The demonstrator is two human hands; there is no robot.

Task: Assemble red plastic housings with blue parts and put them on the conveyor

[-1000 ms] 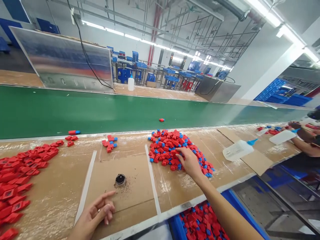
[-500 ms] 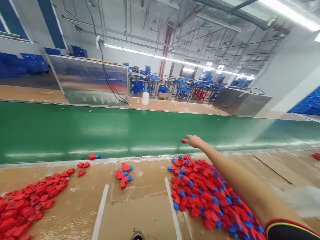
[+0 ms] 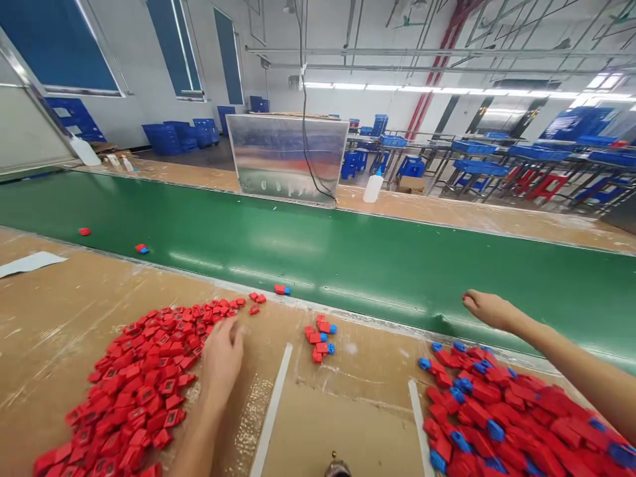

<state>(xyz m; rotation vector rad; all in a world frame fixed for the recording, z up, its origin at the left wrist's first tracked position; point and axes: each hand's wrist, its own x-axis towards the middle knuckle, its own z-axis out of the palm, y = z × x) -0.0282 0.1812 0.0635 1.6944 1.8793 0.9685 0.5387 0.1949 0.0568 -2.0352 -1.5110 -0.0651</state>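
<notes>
My right hand (image 3: 489,310) is over the green belt, fingers pinched. A small bit of red shows at its fingertips, and the rest of that piece is hidden. Close to its forearm lies a heap of red pieces with blue ends (image 3: 497,404). My left hand (image 3: 222,350) is at the right side of a pile of plain red pieces (image 3: 144,377), its thumb and forefinger apart and nothing visible between them. Several red-and-blue pieces (image 3: 318,336) form a small cluster between the hands. One red-and-blue piece (image 3: 281,289) rests at the belt's near edge.
The green belt (image 3: 348,252) crosses in front of the brown tabletop (image 3: 348,404). Farther left on it sit a red-and-blue piece (image 3: 142,248) and a red piece (image 3: 84,231). A white bottle (image 3: 373,187) and a metal panel (image 3: 288,159) stand on the ledge behind.
The view has swung left. My left hand has come into view beside the plain red pile. My right hand stays over the belt, and less of its red piece shows.
</notes>
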